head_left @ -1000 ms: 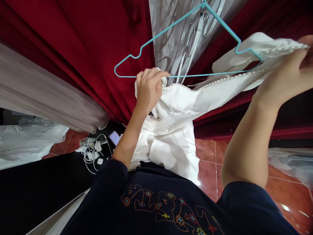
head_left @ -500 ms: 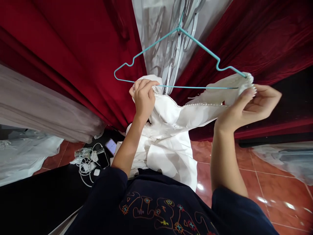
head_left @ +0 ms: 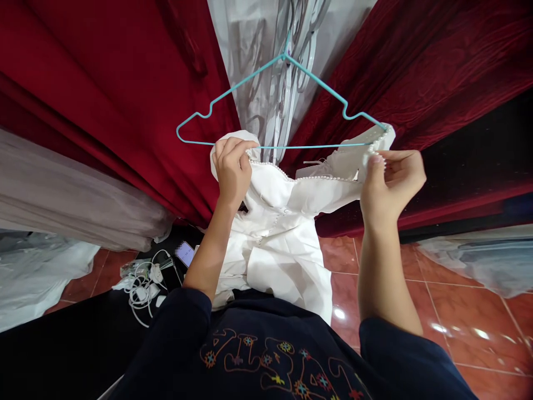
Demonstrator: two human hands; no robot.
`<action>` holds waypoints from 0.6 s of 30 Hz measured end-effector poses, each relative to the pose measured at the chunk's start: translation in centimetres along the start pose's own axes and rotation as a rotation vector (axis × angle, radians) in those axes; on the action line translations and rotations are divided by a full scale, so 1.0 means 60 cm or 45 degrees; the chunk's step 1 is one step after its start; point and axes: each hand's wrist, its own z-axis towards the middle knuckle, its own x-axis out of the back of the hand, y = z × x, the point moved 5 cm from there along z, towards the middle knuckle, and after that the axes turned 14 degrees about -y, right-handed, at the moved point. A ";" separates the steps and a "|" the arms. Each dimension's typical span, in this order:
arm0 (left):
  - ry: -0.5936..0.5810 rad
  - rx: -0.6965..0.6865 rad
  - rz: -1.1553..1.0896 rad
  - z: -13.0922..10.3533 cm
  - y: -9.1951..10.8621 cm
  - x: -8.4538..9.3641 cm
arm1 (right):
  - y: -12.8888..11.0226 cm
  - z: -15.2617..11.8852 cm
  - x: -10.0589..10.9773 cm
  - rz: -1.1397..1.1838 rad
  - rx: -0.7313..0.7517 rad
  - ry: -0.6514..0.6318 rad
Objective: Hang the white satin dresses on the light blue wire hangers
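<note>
A white dress [head_left: 287, 266] with a pearl-edged neckline spreads between my hands and drapes down in front of me. My left hand [head_left: 234, 169] is closed on its left shoulder part, just below the hanger's bottom bar. On the other side my right hand [head_left: 393, 180] pinches the pearl-trimmed strap between thumb and fingers. The turquoise hanger [head_left: 314, 78] hangs by its hook at the top, and its right end sits inside that strap. Its left end pokes out bare, beyond the dress.
Red curtains [head_left: 125, 83] flank white hanging garments [head_left: 254, 66] behind the hanger. At lower left a black surface [head_left: 83, 333] bears a tangled white cable [head_left: 139, 289] and a lit phone [head_left: 185, 254]. Sheer fabric [head_left: 478, 261] trails over the red tiled floor [head_left: 458, 311] at right.
My right hand has moved left and inward with the strap, drawing it further over the hanger's right end. The hanger and my left hand appear shifted slightly left in view.
</note>
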 end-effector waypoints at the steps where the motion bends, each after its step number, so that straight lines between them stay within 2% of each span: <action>1: -0.004 -0.006 0.000 0.000 0.000 0.001 | 0.008 0.001 0.008 -0.016 0.000 0.060; 3: -0.020 -0.016 0.000 -0.001 0.000 0.000 | 0.029 0.003 0.019 -0.060 -0.051 0.095; 4: -0.023 -0.024 -0.001 -0.002 0.001 -0.001 | 0.041 0.002 0.019 -0.092 -0.114 0.033; 6: -0.024 -0.053 -0.009 -0.003 0.005 -0.004 | 0.059 -0.006 0.008 -0.148 -0.268 -0.206; 8: -0.019 -0.086 -0.025 -0.004 0.010 -0.009 | 0.058 -0.025 -0.010 -0.158 -0.336 -0.467; 10: -0.014 -0.100 -0.031 -0.004 0.012 -0.013 | 0.033 -0.042 -0.024 -0.117 -0.249 -0.595; 14: -0.012 -0.105 -0.045 -0.003 0.014 -0.017 | -0.048 -0.032 -0.049 -0.043 0.085 -0.580; 16: -0.009 -0.111 -0.050 -0.005 0.016 -0.017 | -0.074 -0.012 -0.079 -0.022 0.171 -0.603; 18: -0.015 -0.109 -0.031 -0.009 0.020 -0.016 | -0.083 0.004 -0.119 0.008 0.189 -0.652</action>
